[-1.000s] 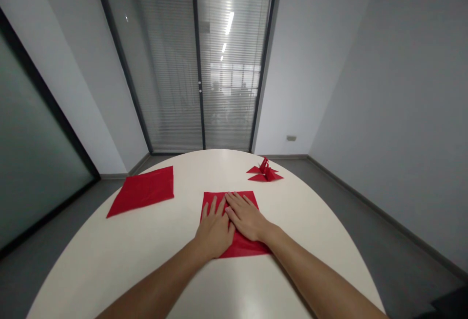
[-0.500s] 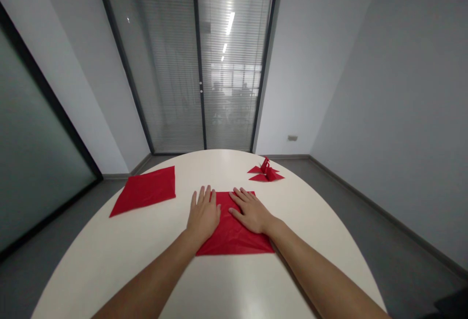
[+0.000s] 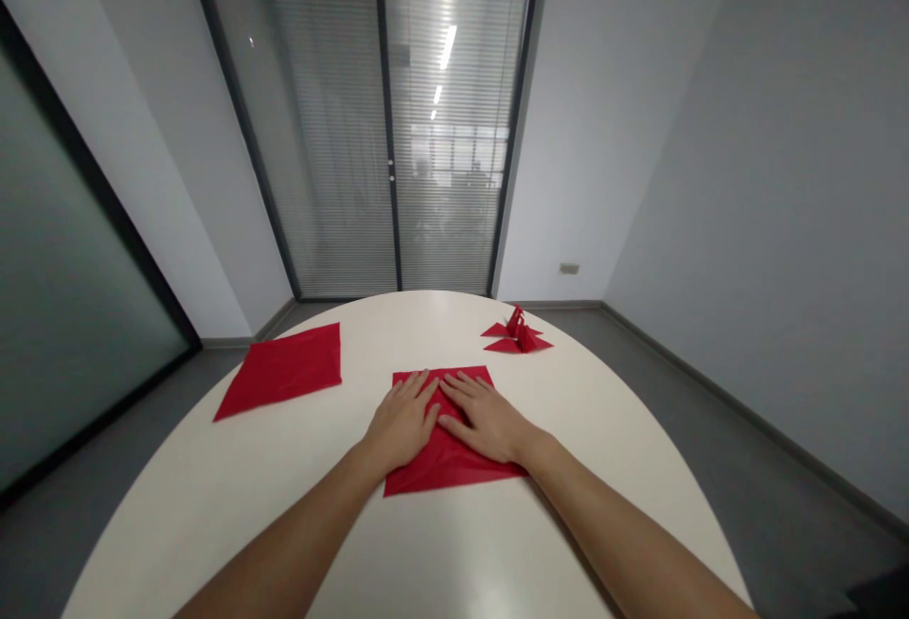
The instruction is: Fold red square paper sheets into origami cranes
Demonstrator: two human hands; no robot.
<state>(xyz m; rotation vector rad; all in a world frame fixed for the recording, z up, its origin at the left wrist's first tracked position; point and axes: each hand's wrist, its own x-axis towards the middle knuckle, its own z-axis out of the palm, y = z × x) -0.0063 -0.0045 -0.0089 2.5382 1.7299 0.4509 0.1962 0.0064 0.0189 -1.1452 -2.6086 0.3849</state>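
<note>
A square sheet of red paper (image 3: 447,468) lies in front of me, slightly creased, its middle and side edges partly covered by my hands. My left hand (image 3: 403,418) rests palm down over the sheet's left part, fingers stretched toward the far edge. Flat on the right part lies my right hand (image 3: 487,415), also palm down with fingers extended. The fingertips of both hands come close together near the sheet's upper middle. Neither hand grips anything.
On the round white table (image 3: 284,468), more red paper (image 3: 288,368) lies at the left. Two folded red paper cranes (image 3: 522,337) stand at the far right, close together. Beyond the table are a glass partition with blinds (image 3: 341,174) and a wall outlet (image 3: 569,269).
My left hand has moved inward over the paper, toward my right hand. The sheet has turned slightly, its near right corner now farther from me. My right hand has shifted slightly left.
</note>
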